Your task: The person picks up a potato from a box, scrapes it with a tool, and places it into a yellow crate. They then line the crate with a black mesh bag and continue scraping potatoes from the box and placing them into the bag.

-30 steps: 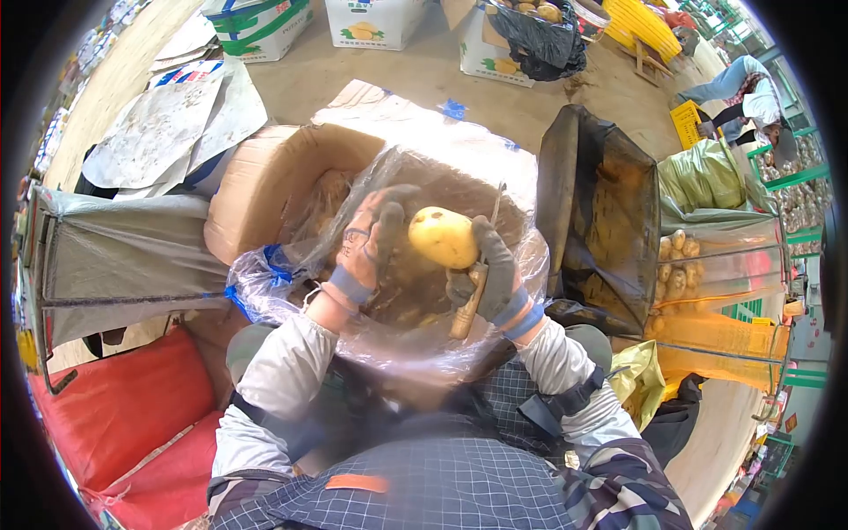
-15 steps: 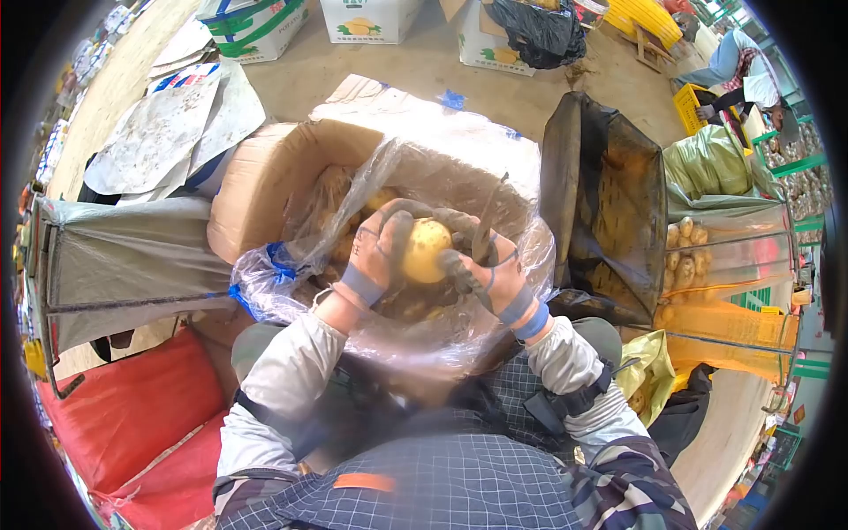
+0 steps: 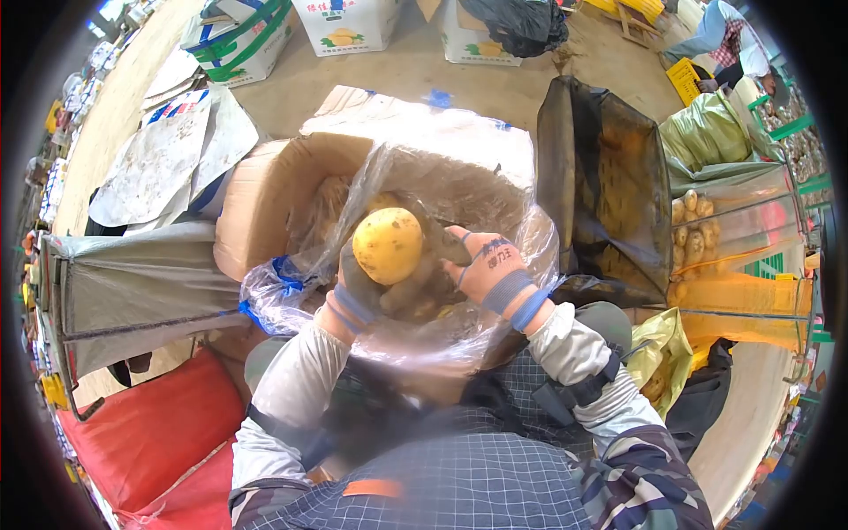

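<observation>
A large yellow potato (image 3: 387, 246) with dark specks rests in my left hand (image 3: 355, 287), whose fingers are closed around its underside. My right hand (image 3: 488, 265) is just to the right of the potato. Its dark-coated fingers are stretched leftward, thumb apart, with nothing visible held in them; the tips blur into the dark background. Both hands wear pale orange gloves with dark palms and blue-grey cuffs. Beneath them, a cardboard box (image 3: 256, 208) lined with clear plastic (image 3: 459, 340) contains more potatoes, partly hidden by my hands.
To the right stands a dark, open-topped fabric bin (image 3: 555, 177). Beyond it are mesh sacks of potatoes (image 3: 695, 231). Grey sheeting on a metal frame (image 3: 146, 283) and red sacks (image 3: 159, 415) lie left. White cartons (image 3: 344, 26) stand ahead; a person (image 3: 738, 49) works at the far right.
The potato has moved left and turned, passing from between both hands into my left hand. My right hand has come away from it. The whole view has shifted slightly.
</observation>
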A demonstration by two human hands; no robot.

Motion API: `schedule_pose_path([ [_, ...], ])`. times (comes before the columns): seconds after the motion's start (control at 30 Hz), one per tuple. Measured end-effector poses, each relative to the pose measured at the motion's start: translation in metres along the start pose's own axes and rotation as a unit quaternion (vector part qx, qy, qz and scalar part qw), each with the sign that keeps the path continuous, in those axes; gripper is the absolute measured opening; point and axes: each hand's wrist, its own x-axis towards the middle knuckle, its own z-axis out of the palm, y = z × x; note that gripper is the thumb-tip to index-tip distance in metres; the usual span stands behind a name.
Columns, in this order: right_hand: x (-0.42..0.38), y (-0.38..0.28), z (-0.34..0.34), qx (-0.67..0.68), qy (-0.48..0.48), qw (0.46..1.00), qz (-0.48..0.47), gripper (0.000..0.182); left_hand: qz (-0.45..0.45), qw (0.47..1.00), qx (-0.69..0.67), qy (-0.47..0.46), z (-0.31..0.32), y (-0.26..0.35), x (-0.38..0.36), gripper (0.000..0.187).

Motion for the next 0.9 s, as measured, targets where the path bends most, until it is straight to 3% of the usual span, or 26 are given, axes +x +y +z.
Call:
schedule_pose_path([
  [0.07, -0.001, -0.003, 0.0, -0.036, -0.031, 0.999, -0.006, 0.06, 0.105, 0.993, 0.057, 0.007, 0.0, -0.016, 0.001, 0.063],
  [0.13, 0.004, 0.0, -0.001, -0.058, -0.056, 0.997, 0.005, 0.063, 0.076, 0.994, -0.064, 0.052, 0.006, -0.022, 0.0, 0.064],
  [0.17, 0.006, 0.0, -0.003, -0.013, -0.031, 0.999, 0.028, 0.062, -0.027, 0.974, -0.207, 0.09, 0.009, -0.022, 0.0, 0.064],
  [0.23, 0.006, -0.003, -0.011, 0.076, 0.017, 0.994, 0.073, 0.062, -0.138, 0.912, -0.38, 0.076, 0.008, -0.022, 0.0, 0.064],
  [0.27, 0.006, -0.005, -0.018, 0.215, -0.017, 0.976, 0.044, 0.065, -0.145, 0.898, -0.415, 0.027, 0.002, -0.023, 0.0, 0.064],
  [0.33, 0.003, -0.008, -0.032, 0.473, -0.087, 0.877, -0.018, 0.071, -0.153, 0.905, -0.396, -0.04, -0.007, -0.02, -0.001, 0.054],
  [0.43, -0.002, -0.012, -0.005, 0.464, -0.013, 0.869, -0.168, 0.076, -0.177, 0.951, -0.247, -0.056, -0.001, 0.003, -0.002, 0.04],
  [0.57, -0.011, 0.004, -0.012, 0.342, -0.077, 0.936, -0.03, 0.075, -0.162, 0.96, -0.16, -0.162, 0.0, -0.07, 0.005, 0.041],
  [0.63, -0.011, 0.033, -0.048, 0.424, 0.038, 0.901, 0.081, 0.063, -0.321, 0.895, -0.226, -0.211, 0.001, -0.058, -0.001, 0.042],
  [0.67, -0.011, 0.048, -0.066, 0.464, 0.103, 0.871, 0.127, 0.057, -0.324, 0.929, -0.03, -0.177, 0.001, -0.066, -0.004, 0.043],
  [0.7, -0.002, 0.081, -0.092, 0.505, 0.111, 0.851, 0.092, 0.055, -0.293, 0.93, 0.137, -0.178, -0.008, -0.085, -0.002, 0.047],
  [0.77, -0.002, 0.124, -0.136, 0.454, 0.18, 0.855, 0.176, 0.047, -0.214, 0.853, 0.429, -0.207, -0.047, -0.145, 0.013, 0.057],
  [0.83, 0.0, 0.194, -0.142, 0.409, 0.212, 0.847, 0.264, 0.043, -0.256, 0.822, 0.503, -0.077, -0.054, -0.14, 0.04, 0.07],
  [0.87, 0.0, 0.267, -0.12, 0.452, 0.191, 0.822, 0.289, 0.043, -0.347, 0.823, 0.441, 0.086, -0.045, -0.111, 0.055, 0.077],
  [0.9, -0.01, 0.293, -0.109, 0.455, 0.177, 0.81, 0.325, 0.044, -0.331, 0.815, 0.45, 0.153, -0.056, -0.126, 0.075, 0.079],
])
